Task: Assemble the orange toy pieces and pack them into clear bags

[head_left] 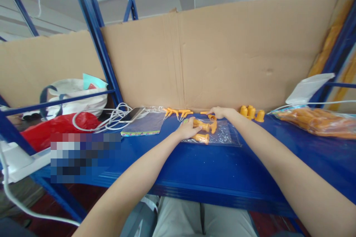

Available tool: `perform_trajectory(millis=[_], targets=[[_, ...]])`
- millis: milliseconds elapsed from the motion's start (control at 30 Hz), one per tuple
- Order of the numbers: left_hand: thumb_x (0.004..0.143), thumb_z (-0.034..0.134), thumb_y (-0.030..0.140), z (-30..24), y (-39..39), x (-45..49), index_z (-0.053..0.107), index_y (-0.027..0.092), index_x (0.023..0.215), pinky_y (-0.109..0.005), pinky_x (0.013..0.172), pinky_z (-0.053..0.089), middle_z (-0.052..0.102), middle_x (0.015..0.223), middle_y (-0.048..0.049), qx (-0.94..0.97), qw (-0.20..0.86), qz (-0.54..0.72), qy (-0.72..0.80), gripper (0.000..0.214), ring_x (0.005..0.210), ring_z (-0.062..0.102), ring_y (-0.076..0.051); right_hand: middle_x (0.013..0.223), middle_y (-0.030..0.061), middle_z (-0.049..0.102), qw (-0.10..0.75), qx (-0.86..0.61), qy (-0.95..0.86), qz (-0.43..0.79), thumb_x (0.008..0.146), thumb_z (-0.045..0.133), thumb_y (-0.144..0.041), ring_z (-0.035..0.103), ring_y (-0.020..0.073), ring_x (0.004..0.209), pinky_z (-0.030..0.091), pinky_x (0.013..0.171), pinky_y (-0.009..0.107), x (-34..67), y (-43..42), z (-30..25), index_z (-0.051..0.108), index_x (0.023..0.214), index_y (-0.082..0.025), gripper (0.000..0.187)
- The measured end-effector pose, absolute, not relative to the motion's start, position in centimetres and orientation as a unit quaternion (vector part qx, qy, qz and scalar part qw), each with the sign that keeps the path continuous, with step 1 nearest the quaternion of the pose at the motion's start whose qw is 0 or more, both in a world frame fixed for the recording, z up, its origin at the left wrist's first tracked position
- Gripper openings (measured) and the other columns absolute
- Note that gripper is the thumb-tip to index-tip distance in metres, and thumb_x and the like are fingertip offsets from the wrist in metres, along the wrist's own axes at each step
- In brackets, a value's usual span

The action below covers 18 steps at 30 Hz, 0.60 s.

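My left hand (189,129) is closed round an orange flared plastic piece (205,126), over a clear plastic bag (226,133) lying flat on the blue table. A second flared orange piece (202,139) lies on the bag just below that hand. My right hand (219,112) reaches farther back, its fingers closed at a small orange plastic part (211,117); its grip is partly hidden. Beside it, an orange T-shaped piece (214,126) rests on the bag. Behind my left hand are several orange handles with metal spirals (178,112).
Several orange cup-shaped pieces (251,112) stand right of my right forearm. A filled bag of orange parts (319,120) lies at far right. To the left are a phone (133,114), white cables (118,113) and a flat bag (144,124). A cardboard panel (236,52) closes the back.
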<state>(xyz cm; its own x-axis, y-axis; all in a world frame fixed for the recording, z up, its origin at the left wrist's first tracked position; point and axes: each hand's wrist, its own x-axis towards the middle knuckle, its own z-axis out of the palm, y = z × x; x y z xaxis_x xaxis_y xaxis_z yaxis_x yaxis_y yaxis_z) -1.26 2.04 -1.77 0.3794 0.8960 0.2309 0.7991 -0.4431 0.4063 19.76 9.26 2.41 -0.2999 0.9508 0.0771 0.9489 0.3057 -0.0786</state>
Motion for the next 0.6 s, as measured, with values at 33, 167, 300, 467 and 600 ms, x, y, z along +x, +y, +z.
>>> perform_trajectory(millis=[33, 167, 300, 467, 600], targets=[[0.083, 0.052, 0.05, -1.7, 2.0, -1.2, 0.037, 0.012, 0.133, -0.042, 0.107, 0.035, 0.045, 0.142, -0.0184, 0.823, 0.115, 0.21, 0.515, 0.064, 0.132, 0.041, -0.031, 0.119, 0.007, 0.066, 0.046, -0.589, -0.807, 0.01, 0.069, 0.068, -0.013, 0.06, 0.0244, 0.109, 0.044, 0.093, 0.034, 19.9, 9.4, 2.5, 0.071, 0.108, -0.027, 0.042], [0.083, 0.05, 0.051, -1.7, 1.9, -1.2, 0.038, 0.013, 0.133, -0.045, 0.107, 0.034, 0.045, 0.142, -0.0179, 0.818, 0.114, 0.214, 0.522, 0.064, 0.132, 0.041, -0.032, 0.119, 0.0068, 0.066, -0.001, -0.605, -0.796, -0.025, 0.069, 0.068, -0.014, 0.058, 0.0267, 0.112, 0.043, 0.095, 0.04, 20.0, 9.0, 2.7, 0.072, 0.104, -0.028, 0.038], [0.083, 0.049, 0.053, -1.9, 2.1, -1.1, 0.037, 0.015, 0.134, -0.045, 0.108, 0.032, 0.046, 0.142, -0.0175, 0.812, 0.113, 0.221, 0.529, 0.064, 0.132, 0.041, -0.032, 0.115, 0.0083, 0.067, -0.021, -0.61, -0.789, -0.073, 0.075, 0.063, -0.015, 0.056, 0.0283, 0.113, 0.034, 0.1, 0.05, 19.9, 7.7, 2.8, 0.07, 0.101, -0.026, 0.029], [0.082, 0.048, 0.053, -2.1, 2.4, -1.1, 0.037, 0.013, 0.134, -0.045, 0.108, 0.031, 0.045, 0.142, -0.0194, 0.81, 0.105, 0.221, 0.533, 0.067, 0.133, 0.04, -0.033, 0.116, 0.0105, 0.066, 0.076, -0.635, -0.764, -0.09, 0.084, 0.056, -0.02, 0.058, 0.027, 0.11, 0.038, 0.096, 0.047, 21.0, 6.3, 5.2, 0.064, 0.114, -0.023, 0.031], [0.083, 0.049, 0.051, -2.0, 2.4, -1.0, 0.036, 0.012, 0.136, -0.043, 0.108, 0.032, 0.045, 0.142, -0.0202, 0.807, 0.114, 0.221, 0.536, 0.067, 0.132, 0.041, -0.032, 0.112, 0.0109, 0.067, 0.119, -0.676, -0.722, -0.089, 0.079, 0.063, -0.024, 0.06, 0.0305, 0.105, 0.043, 0.086, 0.044, 23.1, 4.2, 8.7, 0.067, 0.109, -0.024, 0.03]])
